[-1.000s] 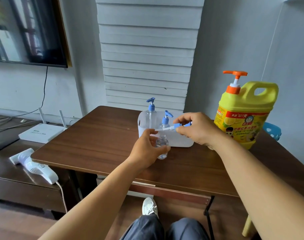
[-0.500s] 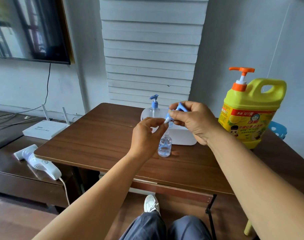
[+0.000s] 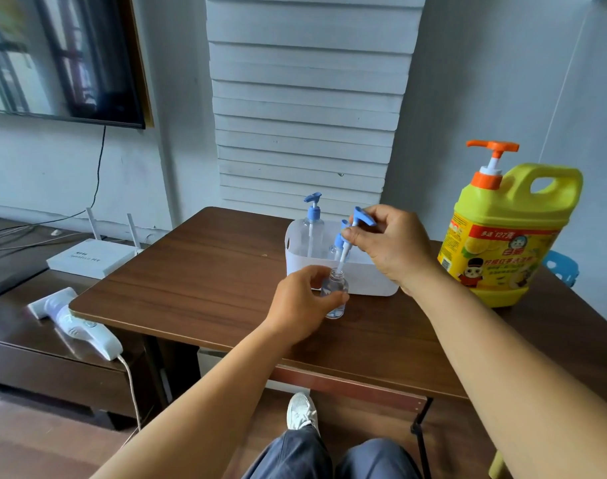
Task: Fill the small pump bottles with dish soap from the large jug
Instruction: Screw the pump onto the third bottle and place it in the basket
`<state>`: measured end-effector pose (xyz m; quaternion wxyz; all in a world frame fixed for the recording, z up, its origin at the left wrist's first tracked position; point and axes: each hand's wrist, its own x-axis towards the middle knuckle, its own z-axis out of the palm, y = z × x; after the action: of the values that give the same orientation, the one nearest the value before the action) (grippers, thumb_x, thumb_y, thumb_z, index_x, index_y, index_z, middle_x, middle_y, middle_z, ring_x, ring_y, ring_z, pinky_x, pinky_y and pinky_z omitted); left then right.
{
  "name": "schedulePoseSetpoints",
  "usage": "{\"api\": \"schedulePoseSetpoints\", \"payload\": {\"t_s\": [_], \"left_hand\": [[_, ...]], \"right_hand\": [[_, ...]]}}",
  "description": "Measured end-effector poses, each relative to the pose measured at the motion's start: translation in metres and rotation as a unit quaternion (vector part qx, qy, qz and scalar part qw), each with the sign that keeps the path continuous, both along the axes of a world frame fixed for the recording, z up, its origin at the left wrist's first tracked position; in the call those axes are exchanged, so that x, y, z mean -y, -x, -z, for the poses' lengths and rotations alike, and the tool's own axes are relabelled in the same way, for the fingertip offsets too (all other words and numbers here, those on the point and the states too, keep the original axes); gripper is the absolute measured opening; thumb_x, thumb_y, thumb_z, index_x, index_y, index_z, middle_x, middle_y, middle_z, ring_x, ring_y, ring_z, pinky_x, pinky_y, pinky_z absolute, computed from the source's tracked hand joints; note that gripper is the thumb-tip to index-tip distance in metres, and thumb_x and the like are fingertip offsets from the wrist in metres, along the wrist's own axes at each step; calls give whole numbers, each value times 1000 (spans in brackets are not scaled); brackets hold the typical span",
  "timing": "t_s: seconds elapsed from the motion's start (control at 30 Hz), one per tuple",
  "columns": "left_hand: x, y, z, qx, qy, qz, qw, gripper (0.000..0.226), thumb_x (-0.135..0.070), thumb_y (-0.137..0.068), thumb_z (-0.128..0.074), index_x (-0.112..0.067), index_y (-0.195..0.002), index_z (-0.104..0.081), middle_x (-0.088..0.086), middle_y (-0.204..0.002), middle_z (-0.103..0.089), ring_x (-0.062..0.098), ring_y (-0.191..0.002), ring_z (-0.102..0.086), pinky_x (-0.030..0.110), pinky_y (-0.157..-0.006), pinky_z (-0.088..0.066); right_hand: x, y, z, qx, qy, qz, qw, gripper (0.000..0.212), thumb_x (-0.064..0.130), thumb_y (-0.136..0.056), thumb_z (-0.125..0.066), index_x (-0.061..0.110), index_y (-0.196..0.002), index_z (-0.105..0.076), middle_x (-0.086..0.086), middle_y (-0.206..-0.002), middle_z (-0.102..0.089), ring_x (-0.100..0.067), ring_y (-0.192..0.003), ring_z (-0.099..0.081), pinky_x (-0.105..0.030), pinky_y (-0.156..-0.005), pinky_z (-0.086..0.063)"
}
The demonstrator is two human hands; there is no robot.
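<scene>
**Pump head held over an open bottle at our soap-filling table**

We were seated at the dark brown wooden table (image 3: 205, 271), our grey-trousered knees and one white shoe showing below its near edge. Our left hand (image 3: 300, 305) curled its fingers and thumb round the small clear plastic bottle (image 3: 336, 293), which stood upright on the tabletop just in front of the white plastic tub (image 3: 361, 280). The bottle's neck was open. Our right hand (image 3: 390, 245), at one o'clock from the bottle, pinched the blue pump head with its white dip tube (image 3: 350, 236) between thumb and fingertips; the tube hung nearly upright with its lower end at the bottle's mouth, though we could not tell how far in it reached.

Inside the tub stood a taller clear pump bottle with a blue pump top (image 3: 311, 226) at the tub's ten o'clock corner, and a second blue-topped bottle (image 3: 337, 242) partly hidden behind the tube and our fingers.

The large yellow plastic dish soap jug with an orange pump (image 3: 502, 233) stood upright on the table at three o'clock from the tub, well apart from both hands and untouched.

Off the table at nine o'clock, a white router with two antennas (image 3: 91, 259) and a white handheld device with a cord (image 3: 77, 323) lay on a low dark cabinet (image 3: 25, 344). A dark screen (image 3: 60, 53) hung on the wall at eleven o'clock.
</scene>
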<state>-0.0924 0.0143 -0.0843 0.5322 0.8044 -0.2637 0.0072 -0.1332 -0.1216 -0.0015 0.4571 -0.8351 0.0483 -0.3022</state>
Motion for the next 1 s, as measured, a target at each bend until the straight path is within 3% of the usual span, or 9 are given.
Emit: {"api": "schedulePoseSetpoints", "payload": {"t_s": [0.13, 0.3, 0.47, 0.53, 0.63, 0.8, 1.0], "left_hand": [[0, -1, 0, 9, -10, 3, 1000, 39, -31, -75, -73, -22, -111, -61, -9, -95, -67, 5, -82, -63, 10, -68, -47], [-3, -2, 1, 9, 1, 22, 1000, 33, -28, -77, -72, -25, -108, -60, -15, -88, -63, -1, -77, -61, 0, -59, -45], [-3, -3, 1, 8, -2, 28, 1000, 34, -30, -78, -71, -26, -109, -59, -14, -91, -64, 1, -80, -61, 6, -62, -46], [-3, -3, 1, 11, -1, 26, 1000, 34, -30, -78, -71, -26, -109, -59, -15, -90, -63, 1, -79, -61, 5, -60, -45], [-3, -2, 1, 11, -2, 28, 1000, 33, -29, -79, -70, -26, -110, -59, -14, -92, -63, 3, -80, -61, 5, -59, -45], [-4, -2, 0, 8, -4, 27, 1000, 35, -28, -78, -71, -24, -111, -59, -15, -88, -61, -1, -77, -61, 1, -58, -44], [-4, -2, 0, 6, -6, 29, 1000, 37, -29, -78, -72, -23, -112, -58, -10, -96, -65, 4, -83, -62, 10, -65, -47]], "right_hand": [[-1, -3, 20, -64, 19, -9, 998, 11, 21, -75, -76, 24, -77, -66, 2, -80, -71, -17, -77, -67, -30, -73, -53], [-4, -2, 41, -124, 20, -43, 991, 10, 26, -77, -75, 24, -84, -68, 11, -77, -67, -5, -74, -62, -14, -61, -44], [1, 2, 35, -163, 40, -67, 984, 14, 21, -81, -69, 21, -94, -72, 2, -89, -71, -15, -89, -65, -26, -78, -52], [1, 1, 33, -168, 64, -49, 982, 7, 26, -78, -72, 23, -83, -69, 6, -81, -68, -13, -80, -63, -24, -69, -51], [-2, 2, 32, -175, 81, -26, 981, 20, 33, -74, -75, 27, -73, -57, 13, -69, -57, -4, -65, -54, -16, -54, -38], [-8, 3, 33, -170, 85, -4, 982, 19, 35, -75, -74, 24, -73, -59, 13, -68, -57, -6, -66, -55, -16, -52, -38], [-10, 5, 32, -171, 74, -5, 982, 16, 34, -78, -72, 22, -76, -62, 12, -67, -58, -7, -66, -56, -15, -51, -37]]}}
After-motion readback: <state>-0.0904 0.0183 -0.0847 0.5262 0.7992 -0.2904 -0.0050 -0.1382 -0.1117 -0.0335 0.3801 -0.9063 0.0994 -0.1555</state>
